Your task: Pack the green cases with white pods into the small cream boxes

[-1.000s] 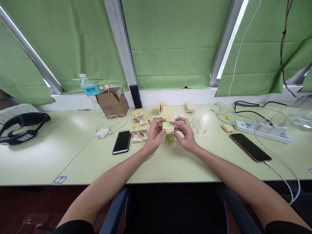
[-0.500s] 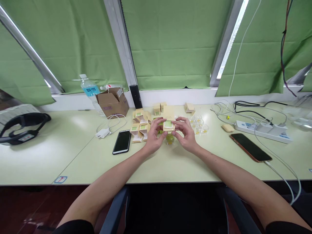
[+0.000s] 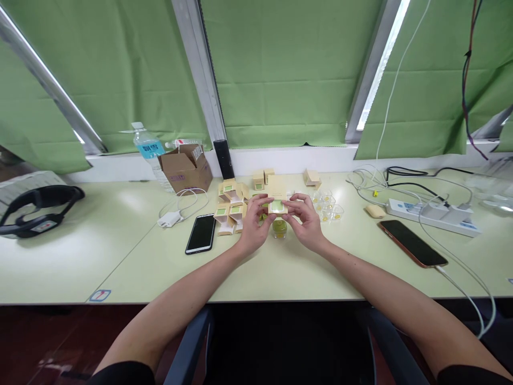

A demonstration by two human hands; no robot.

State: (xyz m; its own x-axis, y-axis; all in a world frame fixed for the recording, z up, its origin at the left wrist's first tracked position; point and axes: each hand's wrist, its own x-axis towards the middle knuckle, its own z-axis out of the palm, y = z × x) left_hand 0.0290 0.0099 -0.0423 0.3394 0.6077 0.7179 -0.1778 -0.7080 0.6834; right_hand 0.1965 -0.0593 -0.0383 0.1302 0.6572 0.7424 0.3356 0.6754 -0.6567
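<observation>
Between my hands is a small cream cardboard box (image 3: 277, 207) with a green square on it and a raised flap at the back. My left hand (image 3: 255, 222) pinches its left side with thumb and fingers. From the other side, my right hand (image 3: 305, 220) grips the right edge the same way. Just below the box, a small clear jar with green contents (image 3: 279, 229) stands on the table. Several more cream boxes (image 3: 231, 207) are grouped left of my left hand. Clear small containers with yellow marks (image 3: 326, 203) sit right of my right hand.
A black phone (image 3: 200, 233) lies left of the boxes, near a white charger (image 3: 170, 218). Behind it are a brown carton (image 3: 186, 170) and a water bottle (image 3: 150, 149). Rightward lie another phone (image 3: 412, 243), a power strip (image 3: 433, 216) and loose cables. A black headset (image 3: 40, 208) rests far left.
The held box and its raised flap have tilted slightly, and more of the jar below shows. Both hands keep their hold in nearly the same place.
</observation>
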